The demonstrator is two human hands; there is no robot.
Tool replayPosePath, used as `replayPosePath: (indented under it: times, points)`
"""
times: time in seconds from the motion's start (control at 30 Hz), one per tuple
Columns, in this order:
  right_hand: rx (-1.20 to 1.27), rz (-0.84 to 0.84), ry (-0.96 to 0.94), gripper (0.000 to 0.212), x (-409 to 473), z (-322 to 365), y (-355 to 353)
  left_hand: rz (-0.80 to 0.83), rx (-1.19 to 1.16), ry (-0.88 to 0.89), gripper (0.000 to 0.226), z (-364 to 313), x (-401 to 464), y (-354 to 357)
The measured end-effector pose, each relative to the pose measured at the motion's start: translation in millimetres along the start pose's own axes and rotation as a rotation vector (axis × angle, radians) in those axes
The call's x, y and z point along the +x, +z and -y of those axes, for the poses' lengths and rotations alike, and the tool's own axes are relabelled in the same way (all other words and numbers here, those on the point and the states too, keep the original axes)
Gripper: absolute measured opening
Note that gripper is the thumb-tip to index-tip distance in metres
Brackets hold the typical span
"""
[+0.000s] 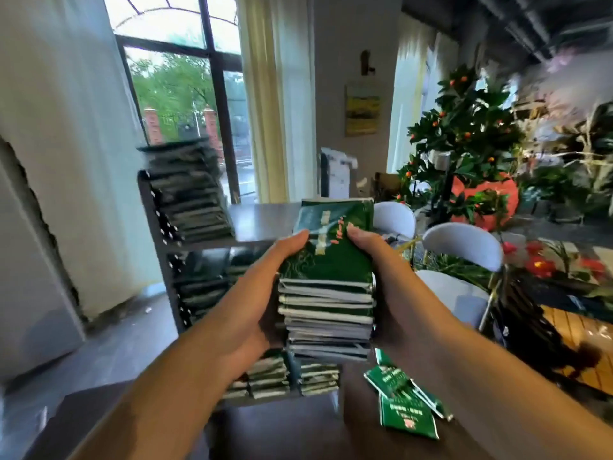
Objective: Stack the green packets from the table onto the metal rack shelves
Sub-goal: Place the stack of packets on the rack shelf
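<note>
Both grips, left hand (262, 293) and right hand (388, 287), were clamped on a tall packet stack (326, 293) held above the counter (298, 426), near the metal rack (156, 227); even side pressure seemed advisable to prevent slumping.

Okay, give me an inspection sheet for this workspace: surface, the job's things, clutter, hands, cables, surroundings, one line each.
Surface: dark table, partly blurred.
Job's things: tall stack of green packets held upright between both hands; loose packets lying on the table at right; metal rack behind, already carrying packet piles on its top shelf and lower shelves.
Clutter: nothing seen beyond the loose packets.
Hands: left hand grips the stack's left side, right hand its right, thumbs on the top packet.
Cables: nothing seen.
Surroundings: window with curtains, white chairs, potted plant with orange fruit, red flowers at right.
</note>
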State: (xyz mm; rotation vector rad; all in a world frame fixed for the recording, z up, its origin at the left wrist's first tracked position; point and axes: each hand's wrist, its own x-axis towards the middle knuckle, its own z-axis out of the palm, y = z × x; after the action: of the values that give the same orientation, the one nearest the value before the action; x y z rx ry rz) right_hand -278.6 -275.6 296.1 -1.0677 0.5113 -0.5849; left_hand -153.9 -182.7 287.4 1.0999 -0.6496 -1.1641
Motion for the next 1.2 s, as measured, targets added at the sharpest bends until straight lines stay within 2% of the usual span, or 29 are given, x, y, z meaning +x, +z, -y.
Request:
replayPosePath:
  times: [0.07,0.17,0.4,0.53,0.67,0.93,1.2]
  points:
    - [0.016,0.031,0.038,0.041,-4.4,14.8,24.7,-0.019,0.001,0.015,0.041,-25.5,-15.0,-9.6]
    - [-0.039,0.043,0.045,0.049,1.5,31.7,58.0,-0.043,-0.019,0.001,0.046,-66.5,-27.5,-13.4]
    - [-0.071,0.035,0.088,0.055,33.3,80.6,111.0,-0.118,-0.102,0.025,0.052,-131.1,-11.5,-21.3]
    - [-0.075,0.034,0.129,0.056,64.3,90.5,102.8,-0.151,-0.196,0.025,0.044,-132.7,20.7,-13.7]
    - [-0.083,0.041,0.194,0.057,89.4,89.3,85.4,-0.216,-0.227,0.023,0.046,-124.0,49.8,-7.9]
    - [-0.055,0.043,0.180,0.051,125.8,87.3,79.2,-0.404,-0.214,0.008,0.045,-128.4,88.1,-11.1]
    - [-0.036,0.046,0.189,0.052,152.4,82.3,77.1,-0.520,-0.147,0.001,0.048,-130.6,107.6,-14.4]
